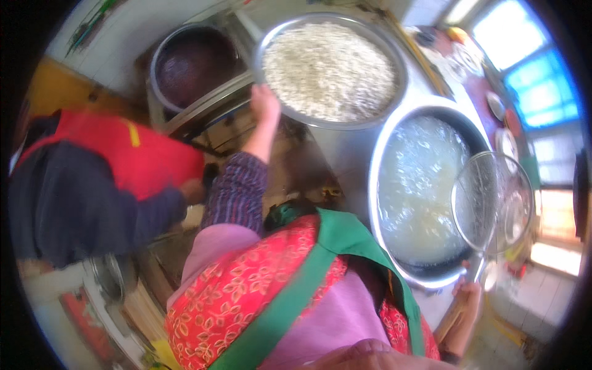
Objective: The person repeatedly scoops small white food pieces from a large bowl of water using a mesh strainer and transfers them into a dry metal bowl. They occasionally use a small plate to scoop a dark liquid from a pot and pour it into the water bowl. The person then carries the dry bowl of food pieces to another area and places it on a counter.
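My left hand (266, 104) grips the near left rim of a wide metal basin (400, 64). Pale grains that look like rice (328, 69) are heaped in this basin. On the right, my right hand (467, 292) is closed around the handle of a round mesh strainer (492, 203). The strainer's mesh looks bare, and it overlaps the right side of a large metal pot (374, 203) in view. Cloudy, bubbling liquid (421, 185) fills much of that pot, which stands beside the basin.
Another large pot (159, 92) with dark contents sits at the far left, beyond a metal counter edge (212, 101). A person in a red garment (138, 162) bends close on my left. Dishes (496, 105) line a ledge below the windows (508, 32) at right.
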Motion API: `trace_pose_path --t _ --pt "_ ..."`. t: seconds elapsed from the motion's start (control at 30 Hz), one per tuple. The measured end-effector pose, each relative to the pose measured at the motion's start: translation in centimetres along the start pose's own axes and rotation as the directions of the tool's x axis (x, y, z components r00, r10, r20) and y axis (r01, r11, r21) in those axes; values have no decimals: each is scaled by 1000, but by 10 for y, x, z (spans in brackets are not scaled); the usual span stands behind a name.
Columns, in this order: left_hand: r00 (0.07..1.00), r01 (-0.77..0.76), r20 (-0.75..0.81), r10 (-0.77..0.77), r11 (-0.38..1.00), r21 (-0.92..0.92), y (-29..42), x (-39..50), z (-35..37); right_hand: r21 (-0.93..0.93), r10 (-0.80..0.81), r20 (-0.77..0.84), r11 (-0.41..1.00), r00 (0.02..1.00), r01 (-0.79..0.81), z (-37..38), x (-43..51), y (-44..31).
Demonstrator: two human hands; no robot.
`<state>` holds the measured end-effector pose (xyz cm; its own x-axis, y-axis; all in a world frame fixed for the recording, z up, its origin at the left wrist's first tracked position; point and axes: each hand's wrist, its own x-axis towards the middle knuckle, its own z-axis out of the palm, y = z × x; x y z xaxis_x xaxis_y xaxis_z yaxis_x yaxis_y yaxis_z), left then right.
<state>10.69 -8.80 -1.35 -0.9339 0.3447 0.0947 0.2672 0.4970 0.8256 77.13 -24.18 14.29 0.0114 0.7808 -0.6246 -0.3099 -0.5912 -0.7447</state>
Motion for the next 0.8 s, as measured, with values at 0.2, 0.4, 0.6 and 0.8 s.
trace_pose_path --t 0.2,0.4,0.6,0.8 --pt "961 -242 160 225 965 98 6 15 58 60 -98 -50 993 994 101 -10 20 6" --pt "971 -231 36 235 969 -90 -16 27 46 71 2 33 997 999 -4 6 12 10" --pt "983 -174 55 177 984 -46 -16 32 7 -6 43 -145 999 988 -44 -7 -29 65" --pt "986 -162 37 161 987 18 2 9 4 196 -29 -335 975 942 100 2 -95 129"
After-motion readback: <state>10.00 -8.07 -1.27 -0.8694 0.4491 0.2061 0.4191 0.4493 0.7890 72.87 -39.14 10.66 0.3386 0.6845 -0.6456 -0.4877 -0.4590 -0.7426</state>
